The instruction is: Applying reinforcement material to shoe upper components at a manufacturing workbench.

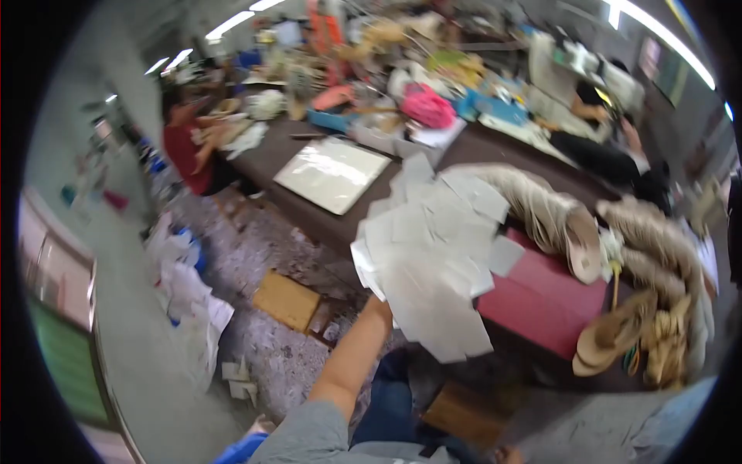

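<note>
One hand is all I can follow from this feed: my left hand (pixel 379 303) reaches forward off a bare forearm that rises from the lower edge, and it disappears under a loose sheaf of pale paper sheets (pixel 433 255), so I cannot tell whether the fingers are spread or pinched around them. The sheets fan up and to the right from the hand, their long run slanting from the lower right corner near the wrist toward the upper middle, overlapping like shingles and partly covering the edge of the dark worktable (pixel 278 155). My right hand is not in view, so the left is the only one near the paper. Just beside the sheets on the right sits a red box (pixel 541 298), with rows of tan shoe soles (pixel 556 216) stacked on and behind it. Farther up the table lies a flat white board (pixel 332 174), then a pink bag (pixel 427 106) amid clutter. A person in a red top (pixel 185 151) sits at the far left end.
</note>
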`<state>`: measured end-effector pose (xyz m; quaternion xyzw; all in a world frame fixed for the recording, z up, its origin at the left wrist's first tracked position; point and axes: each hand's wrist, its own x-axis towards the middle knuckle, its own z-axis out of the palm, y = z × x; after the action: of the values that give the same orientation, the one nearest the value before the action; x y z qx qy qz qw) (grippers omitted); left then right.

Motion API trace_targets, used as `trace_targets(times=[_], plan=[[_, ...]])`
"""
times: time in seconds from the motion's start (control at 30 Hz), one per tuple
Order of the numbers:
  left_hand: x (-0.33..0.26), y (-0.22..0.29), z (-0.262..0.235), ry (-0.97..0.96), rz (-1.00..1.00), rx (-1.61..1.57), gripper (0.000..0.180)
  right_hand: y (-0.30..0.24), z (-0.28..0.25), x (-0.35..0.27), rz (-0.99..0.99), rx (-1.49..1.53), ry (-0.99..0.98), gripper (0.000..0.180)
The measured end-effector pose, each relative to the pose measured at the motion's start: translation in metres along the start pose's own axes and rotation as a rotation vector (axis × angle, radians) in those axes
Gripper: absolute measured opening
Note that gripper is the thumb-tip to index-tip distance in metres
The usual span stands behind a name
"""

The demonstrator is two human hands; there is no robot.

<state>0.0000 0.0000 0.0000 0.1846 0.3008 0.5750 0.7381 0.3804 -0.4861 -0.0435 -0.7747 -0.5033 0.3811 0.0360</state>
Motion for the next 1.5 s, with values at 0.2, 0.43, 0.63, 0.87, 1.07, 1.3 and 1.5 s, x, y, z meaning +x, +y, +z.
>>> trace_targets(times=[0.2, 0.43, 0.63, 0.87, 1.07, 1.3, 1.5], plan=[[0.184, 0.035, -0.159, 0.655, 0.198, 0.103, 0.027, -0.158, -0.013, 0.157, 0.381, 0.139, 0.127, 0.03], [0.008, 0.003, -0.316, 0.583, -0.739, 0.494, 0.013, -0.155, 0.04, 0.207, 0.413, 0.246, 0.02, 0.023], [-0.074, 0.051, -0.346, 0.516, -1.027, 0.991, 0.018, -0.131, 0.063, 0.181, 0.683, 0.524, 0.158, 0.022], [-0.057, 0.007, -0.351, 0.525, -0.925, 1.067, 0.022, -0.089, 0.09, 0.14, 1.005, 0.882, 0.131, 0.023], [-0.01, -0.084, -0.235, 0.465, -1.001, 0.995, 0.025, -0.023, 0.038, 0.212, 0.912, 0.531, 0.2, 0.028], [0.102, -0.296, -0.284, 0.954, -0.576, 0.883, 0.034, 0.091, -0.021, 0.423, 0.73, 0.171, 0.295, 0.033], [0.303, -0.541, -0.247, 1.748, 1.252, 1.149, 0.038, 0.245, -0.057, 0.582, 0.624, -0.041, 0.512, 0.03]])
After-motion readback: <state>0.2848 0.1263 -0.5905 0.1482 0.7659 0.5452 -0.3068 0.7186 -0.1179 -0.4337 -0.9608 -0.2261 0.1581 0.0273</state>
